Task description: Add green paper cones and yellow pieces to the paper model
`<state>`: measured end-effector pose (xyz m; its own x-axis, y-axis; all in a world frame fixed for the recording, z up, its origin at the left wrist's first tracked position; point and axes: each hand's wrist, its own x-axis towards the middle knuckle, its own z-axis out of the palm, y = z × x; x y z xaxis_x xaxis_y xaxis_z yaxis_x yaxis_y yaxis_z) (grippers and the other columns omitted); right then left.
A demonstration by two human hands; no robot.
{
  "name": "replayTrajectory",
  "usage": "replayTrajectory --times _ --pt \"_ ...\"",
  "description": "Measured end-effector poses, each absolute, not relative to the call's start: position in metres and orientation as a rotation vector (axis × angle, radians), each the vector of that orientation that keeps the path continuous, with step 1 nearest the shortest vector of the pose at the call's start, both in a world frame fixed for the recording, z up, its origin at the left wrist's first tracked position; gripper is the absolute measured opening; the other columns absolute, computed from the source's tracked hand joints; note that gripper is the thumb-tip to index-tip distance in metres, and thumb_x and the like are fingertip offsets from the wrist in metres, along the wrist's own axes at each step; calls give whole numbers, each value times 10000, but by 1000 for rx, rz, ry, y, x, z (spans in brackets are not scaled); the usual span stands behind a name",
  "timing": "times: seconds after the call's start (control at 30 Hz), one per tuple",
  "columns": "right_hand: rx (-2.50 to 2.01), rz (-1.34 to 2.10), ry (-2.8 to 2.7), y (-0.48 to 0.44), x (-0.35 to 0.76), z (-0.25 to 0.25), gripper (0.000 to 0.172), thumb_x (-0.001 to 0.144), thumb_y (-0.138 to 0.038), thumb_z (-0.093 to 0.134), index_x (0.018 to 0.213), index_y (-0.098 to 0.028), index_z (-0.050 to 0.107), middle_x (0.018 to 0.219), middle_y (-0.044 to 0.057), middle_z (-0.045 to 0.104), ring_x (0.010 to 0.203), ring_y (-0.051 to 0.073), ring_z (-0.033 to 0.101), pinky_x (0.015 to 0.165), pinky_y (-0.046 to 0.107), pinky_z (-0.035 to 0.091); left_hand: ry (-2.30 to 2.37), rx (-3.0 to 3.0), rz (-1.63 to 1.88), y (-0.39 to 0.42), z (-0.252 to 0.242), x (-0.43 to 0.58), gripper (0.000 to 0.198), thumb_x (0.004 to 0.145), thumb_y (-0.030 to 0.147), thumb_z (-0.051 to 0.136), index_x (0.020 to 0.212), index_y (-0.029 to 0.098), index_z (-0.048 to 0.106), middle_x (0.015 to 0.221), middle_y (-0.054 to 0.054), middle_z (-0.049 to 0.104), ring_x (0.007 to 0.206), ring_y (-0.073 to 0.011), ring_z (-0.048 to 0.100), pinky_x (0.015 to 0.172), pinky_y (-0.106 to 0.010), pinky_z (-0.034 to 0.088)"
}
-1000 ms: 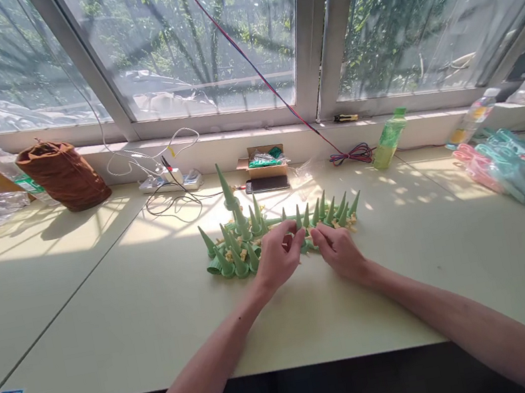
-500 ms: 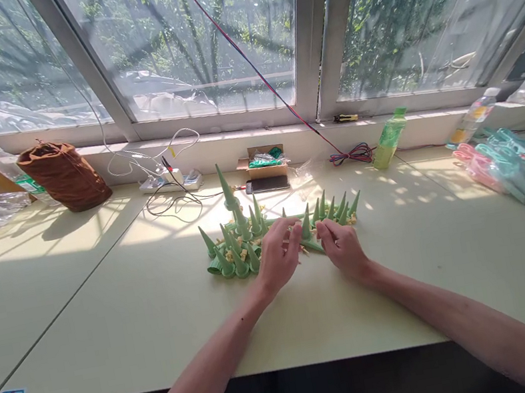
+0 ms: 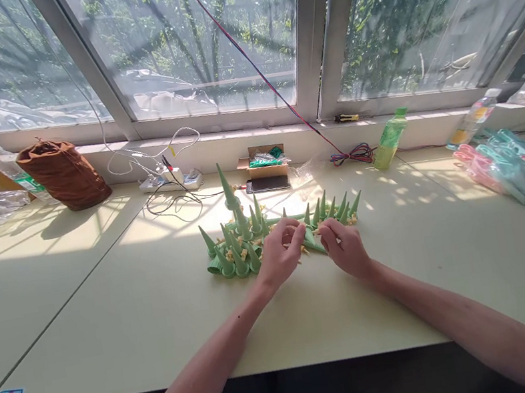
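A cluster of several green plastic cones [image 3: 241, 247] with small yellow pieces among them lies on the pale table [image 3: 163, 322]. A tall stack of cones [image 3: 226, 192] rises at its back. My left hand [image 3: 280, 255] is curled, its fingertips pinching at a green cone [image 3: 311, 240] that lies tilted between both hands. My right hand [image 3: 348, 249] is closed too, fingers pinched on the same cone's right side. More cones [image 3: 338, 209] stand behind my right hand.
On the far side near the sill are a power strip with cables [image 3: 171, 182], a small cardboard box [image 3: 264, 162], a dark phone [image 3: 266, 184], a green bottle [image 3: 388, 139] and a brown pouch [image 3: 64, 174]. Plastic bags [image 3: 517, 172] lie at right.
Both hands shifted slightly right and toward me. A single cone has come out of the row and now lies tilted between my fingertips.
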<state>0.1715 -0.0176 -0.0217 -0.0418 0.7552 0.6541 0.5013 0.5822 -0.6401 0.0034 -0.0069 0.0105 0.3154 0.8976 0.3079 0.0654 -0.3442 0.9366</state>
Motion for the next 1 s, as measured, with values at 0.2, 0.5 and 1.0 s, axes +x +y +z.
replayTrajectory --times 0.2,0.5,1.0 --pt "-1057 290 -1708 -17 171 -21 316 995 -320 402 706 -201 451 521 -57 457 443 78 392 484 207 323 911 1661 1166 -5 8 2 325 887 473 558 1005 170 572 725 8 538 524 -78 530 422 -167 423" --pt "-1120 271 -1708 -14 171 -23 404 998 -348 390 623 -200 376 495 -51 418 430 75 353 463 221 272 952 1896 1195 -2 5 0 260 865 370 612 1019 166 565 949 -61 580 713 -120 587 479 -177 503" --pt "-1134 323 -1558 -17 167 -22 373 992 -372 406 666 -198 456 484 -57 418 418 82 378 451 214 304 988 1815 1286 -4 8 2 305 924 459 501 931 157 545 794 -25 579 521 -73 523 412 -163 400"
